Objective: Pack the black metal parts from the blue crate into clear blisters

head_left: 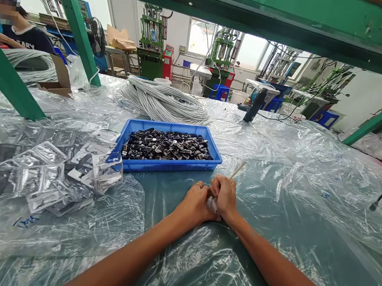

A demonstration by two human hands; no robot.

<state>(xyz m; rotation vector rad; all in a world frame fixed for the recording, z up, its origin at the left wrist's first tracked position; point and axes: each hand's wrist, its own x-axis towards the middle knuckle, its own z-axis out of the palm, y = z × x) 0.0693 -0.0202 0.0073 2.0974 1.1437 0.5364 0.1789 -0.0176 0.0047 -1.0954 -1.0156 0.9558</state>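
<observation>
My left hand [196, 203] and my right hand [225, 196] are closed and pressed together above the plastic-covered table, just in front of the blue tray [173, 165]. A thin pale stick [238, 170] pokes up and forward from my right fist. Between the hands shows a small piece of clear plastic [212, 204], with my left fingers around it; its full shape is hidden. Many small black parts with shiny metal ends [169, 145] fill the tray.
Left of the tray lies a heap of clear plastic blister packs [44, 173]. Behind it is a coil of grey cable [165, 100], and a dark handheld tool [255, 106] stands further right. Green frame posts [76, 30] flank the table. A person [19, 33] sits at far left.
</observation>
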